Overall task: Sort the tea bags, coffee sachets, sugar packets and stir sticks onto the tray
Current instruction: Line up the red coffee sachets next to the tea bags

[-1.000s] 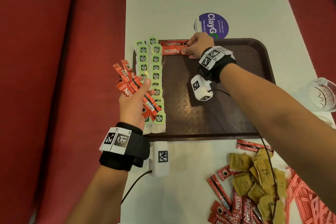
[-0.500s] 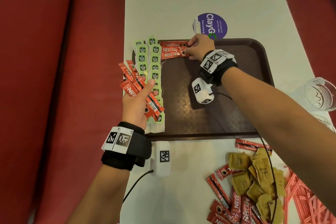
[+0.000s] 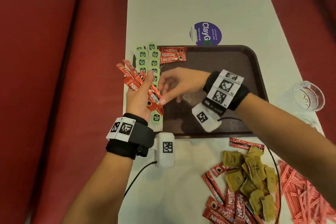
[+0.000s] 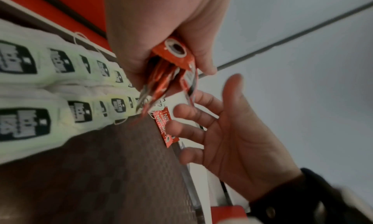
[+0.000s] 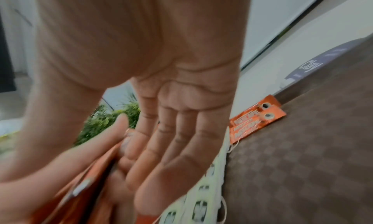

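My left hand (image 3: 141,89) grips a fanned bundle of red coffee sachets (image 3: 134,80) over the tray's left edge; the left wrist view shows that bundle (image 4: 171,59) close up. My right hand (image 3: 169,85) reaches across to it with fingers straight, the thumb tip near the sachets' lower end, holding nothing. Three sachets (image 3: 172,54) lie side by side at the far left of the brown tray (image 3: 227,60), and two columns of green tea bags (image 3: 148,60) run down its left side. In the right wrist view my open fingers (image 5: 171,139) meet the bundle (image 5: 90,187).
On the table in front of the tray lie loose coffee sachets (image 3: 223,203), a heap of brown sugar packets (image 3: 251,174) and striped stir sticks (image 3: 305,198). A glass (image 3: 309,96) stands right of the tray, a round purple sticker (image 3: 205,33) behind it. Red seating flanks the table.
My right hand left the sachets at the tray's far edge and came back to the bundle in my left hand. Three sachets now lie in that row. The left hand barely moved.
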{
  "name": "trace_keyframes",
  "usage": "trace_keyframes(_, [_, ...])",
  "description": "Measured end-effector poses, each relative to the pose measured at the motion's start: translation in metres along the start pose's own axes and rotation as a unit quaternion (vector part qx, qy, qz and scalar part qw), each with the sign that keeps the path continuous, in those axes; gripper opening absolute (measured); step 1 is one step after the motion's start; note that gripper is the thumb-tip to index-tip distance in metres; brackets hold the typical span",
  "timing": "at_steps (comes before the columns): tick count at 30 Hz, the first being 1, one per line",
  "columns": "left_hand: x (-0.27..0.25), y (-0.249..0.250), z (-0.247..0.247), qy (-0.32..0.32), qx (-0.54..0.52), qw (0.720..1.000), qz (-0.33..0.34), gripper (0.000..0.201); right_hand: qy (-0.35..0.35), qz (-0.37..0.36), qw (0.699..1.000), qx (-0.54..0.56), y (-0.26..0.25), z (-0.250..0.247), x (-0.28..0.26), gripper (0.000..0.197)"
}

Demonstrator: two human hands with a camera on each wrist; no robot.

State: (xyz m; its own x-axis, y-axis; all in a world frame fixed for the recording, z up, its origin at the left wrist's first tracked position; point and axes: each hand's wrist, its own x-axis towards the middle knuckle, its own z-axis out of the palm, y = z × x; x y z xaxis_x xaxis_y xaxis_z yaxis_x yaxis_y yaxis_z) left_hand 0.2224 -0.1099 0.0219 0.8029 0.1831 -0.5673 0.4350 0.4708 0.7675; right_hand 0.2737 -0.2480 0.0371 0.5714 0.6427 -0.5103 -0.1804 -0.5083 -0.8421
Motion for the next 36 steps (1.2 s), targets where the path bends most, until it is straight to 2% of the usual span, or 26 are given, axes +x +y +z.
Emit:
trace_keyframes(3, [-0.005, 0.001, 0.004, -0.004, 0.003, 1.0, 0.007, 0.043, 0.023, -0.03, 0.999, 0.016, 0.003, 0.014, -0.003, 0.022])
trace_keyframes(4, [-0.007, 0.001, 0.004, -0.009, 0.008, 1.0, 0.013, 0.043, 0.046, -0.037, 0.998, 0.014, 0.004, 0.016, -0.005, 0.022])
trace_keyframes(6, [-0.008, 0.002, 0.0, -0.017, 0.006, 1.0, 0.025, 0.041, 0.135, -0.056, 0.988, -0.054, 0.006, 0.016, -0.012, 0.018])
trace_keyframes(8, [-0.007, 0.002, -0.004, -0.02, -0.01, 0.999, 0.026, 0.037, 0.236, -0.088, 0.952, -0.176, 0.011, 0.014, -0.018, 0.012])
trace_keyframes(9, [-0.006, 0.002, -0.006, -0.022, -0.015, 0.999, 0.021, 0.031, 0.264, -0.099, 0.93, -0.236, 0.014, 0.013, -0.021, 0.011])
trace_keyframes(11, [-0.007, 0.002, -0.006, -0.028, -0.013, 0.999, 0.008, 0.01, 0.288, -0.113, 0.897, -0.315, 0.018, 0.013, -0.023, 0.011])
trace_keyframes(12, [-0.006, 0.002, -0.006, -0.025, -0.01, 1.0, 0.001, 0.006, 0.295, -0.118, 0.892, -0.323, 0.021, 0.012, -0.023, 0.012])
trace_keyframes(13, [-0.005, 0.001, -0.007, -0.018, -0.005, 1.0, -0.004, 0.01, 0.303, -0.119, 0.892, -0.314, 0.023, 0.011, -0.023, 0.012])
trace_keyframes(14, [-0.005, 0.0, -0.006, -0.013, -0.004, 1.0, -0.01, 0.013, 0.306, -0.115, 0.898, -0.293, 0.025, 0.009, -0.023, 0.012])
trace_keyframes(16, [-0.003, -0.001, -0.005, -0.014, -0.008, 1.0, -0.017, 0.012, 0.293, -0.094, 0.93, -0.201, 0.027, 0.005, -0.025, 0.015])
trace_keyframes(18, [-0.002, -0.002, -0.005, -0.017, -0.002, 1.0, -0.023, 0.007, 0.262, -0.078, 0.961, -0.035, 0.026, 0.003, -0.029, 0.016])
trace_keyframes(19, [-0.001, -0.003, -0.005, -0.019, 0.012, 0.999, -0.023, 0.007, 0.253, -0.072, 0.964, 0.037, 0.026, 0.002, -0.03, 0.017])
trace_keyframes(23, [0.004, -0.007, -0.003, -0.034, 0.065, 0.997, -0.017, 0.017, 0.262, -0.059, 0.94, 0.209, 0.028, -0.004, -0.028, 0.031])
trace_keyframes(26, [0.008, -0.008, -0.002, -0.038, 0.076, 0.996, -0.028, 0.015, 0.265, -0.063, 0.904, 0.328, 0.03, -0.011, -0.025, 0.028])
trace_keyframes(30, [0.013, -0.01, 0.002, -0.043, 0.111, 0.992, -0.033, 0.02, 0.242, -0.074, 0.884, 0.393, 0.031, -0.021, -0.02, 0.02])
trace_keyframes(33, [0.013, -0.013, 0.013, -0.069, 0.127, 0.989, -0.044, 0.025, 0.209, -0.062, 0.895, 0.389, 0.029, -0.022, -0.013, 0.013])
trace_keyframes(36, [0.015, -0.016, 0.019, -0.058, 0.148, 0.987, -0.036, 0.01, 0.228, -0.043, 0.91, 0.343, 0.024, -0.028, -0.008, 0.009])
